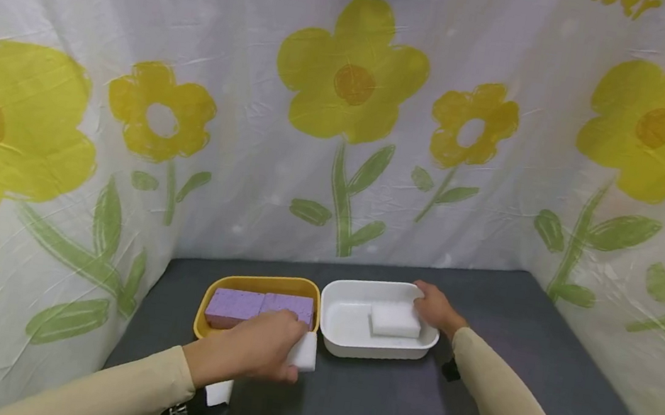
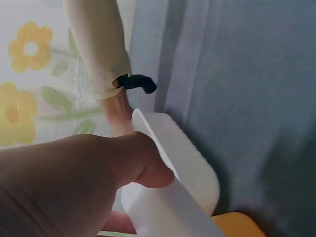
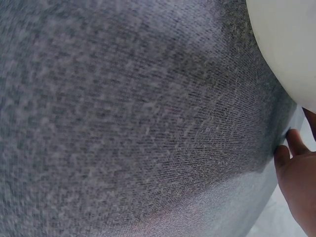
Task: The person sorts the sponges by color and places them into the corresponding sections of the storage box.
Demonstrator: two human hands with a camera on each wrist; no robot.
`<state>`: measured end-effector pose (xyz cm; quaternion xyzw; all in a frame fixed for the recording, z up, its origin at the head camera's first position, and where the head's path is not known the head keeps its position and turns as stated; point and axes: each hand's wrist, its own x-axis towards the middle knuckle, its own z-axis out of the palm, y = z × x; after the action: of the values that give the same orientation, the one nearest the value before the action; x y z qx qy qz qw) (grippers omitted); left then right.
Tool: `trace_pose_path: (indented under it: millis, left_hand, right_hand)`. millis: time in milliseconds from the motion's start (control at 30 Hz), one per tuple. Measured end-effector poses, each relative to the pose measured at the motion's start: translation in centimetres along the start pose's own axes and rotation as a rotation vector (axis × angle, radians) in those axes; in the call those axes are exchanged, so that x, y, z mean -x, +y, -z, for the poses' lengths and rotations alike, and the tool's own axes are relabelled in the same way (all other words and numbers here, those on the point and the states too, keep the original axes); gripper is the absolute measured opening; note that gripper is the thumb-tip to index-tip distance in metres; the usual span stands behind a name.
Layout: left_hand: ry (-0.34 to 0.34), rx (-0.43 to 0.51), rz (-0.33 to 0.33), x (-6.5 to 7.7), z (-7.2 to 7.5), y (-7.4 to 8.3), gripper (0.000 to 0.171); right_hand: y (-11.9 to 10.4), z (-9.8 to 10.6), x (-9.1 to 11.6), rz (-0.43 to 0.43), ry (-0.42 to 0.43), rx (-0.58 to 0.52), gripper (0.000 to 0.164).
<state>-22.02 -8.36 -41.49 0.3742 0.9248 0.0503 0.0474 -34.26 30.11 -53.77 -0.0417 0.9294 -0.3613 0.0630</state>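
My left hand (image 1: 260, 344) pinches a white sponge block (image 1: 303, 352) near the front right corner of a yellow basin (image 1: 204, 306). In the left wrist view the thumb lies along the white block (image 2: 165, 212). Two purple sponge blocks (image 1: 236, 303) lie side by side in the yellow basin, partly hidden by the hand. At the right end of a white basin (image 1: 343, 350), my right hand (image 1: 436, 308) holds the rim. Another white sponge block (image 1: 396, 320) rests inside that basin. The right wrist view shows fingers (image 3: 295, 142) beside the basin's outer wall (image 3: 291, 44).
Both basins stand close side by side on a dark grey table (image 1: 366, 413). A white piece (image 1: 219, 392) shows below the left wrist, beside a black strap (image 1: 206, 414). White curtains with yellow flowers (image 1: 353, 85) enclose the back and sides.
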Motion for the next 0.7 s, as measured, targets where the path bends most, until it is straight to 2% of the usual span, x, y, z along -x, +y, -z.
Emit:
trace_pose_path:
  millis: [233, 333, 467, 700]
  left_hand:
    - [0.096, -0.084, -0.064, -4.3, -0.1, 0.2, 0.04]
    - [0.112, -0.114, -0.06, -5.9, -0.4, 0.3, 0.037]
    - [0.097, -0.136, -0.032, -8.3, -1.0, 0.1, 0.038]
    - [0.03, -0.177, 0.034, -11.8, -2.6, -0.1, 0.034]
  right_hand:
    - [0.0, -0.1, 0.0, 0.008, 0.019, 0.011, 0.056]
    - [0.0, -0.1, 0.1, 0.012, 0.015, -0.001, 0.053]
    - [0.0, -0.2, 0.2, 0.016, 0.006, -0.01, 0.051]
    - [-0.2, 0.1, 0.2, 0.01, 0.013, -0.005, 0.055]
